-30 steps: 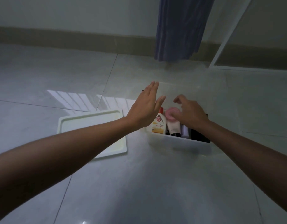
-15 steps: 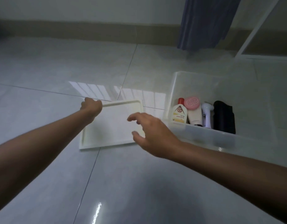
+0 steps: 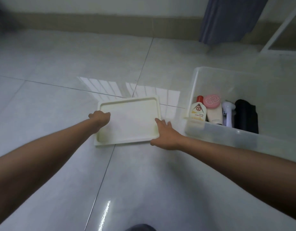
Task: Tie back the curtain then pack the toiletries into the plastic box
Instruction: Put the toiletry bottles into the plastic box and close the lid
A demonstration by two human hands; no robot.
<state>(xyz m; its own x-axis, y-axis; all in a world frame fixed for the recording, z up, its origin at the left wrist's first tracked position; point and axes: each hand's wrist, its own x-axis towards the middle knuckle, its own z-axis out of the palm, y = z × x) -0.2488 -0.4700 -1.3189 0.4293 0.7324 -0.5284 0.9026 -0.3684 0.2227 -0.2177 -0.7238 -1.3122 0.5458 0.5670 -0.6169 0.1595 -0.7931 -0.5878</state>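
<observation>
A clear plastic box [image 3: 210, 132] stands on the tiled floor at the right. Inside it stand a white bottle with a red cap [image 3: 198, 110], a tube with a pink cap [image 3: 213, 108], a white pump bottle [image 3: 228, 114] and a black item [image 3: 246, 116]. A cream lid [image 3: 129, 120] lies flat on the floor left of the box. My left hand [image 3: 100, 118] curls over the lid's left edge. My right hand [image 3: 165, 135] lies against the lid's right edge near its front corner, thumb along the front. A blue curtain [image 3: 227, 19] hangs at the top right.
A beige skirting runs along the far wall. A white frame [image 3: 280, 29] stands at the top right beside the curtain. A dark shape [image 3: 140, 227], partly cut off, shows at the bottom edge.
Both hands left the box and went to the lid. My left hand took the left edge first; my right hand has now come down onto the right edge.
</observation>
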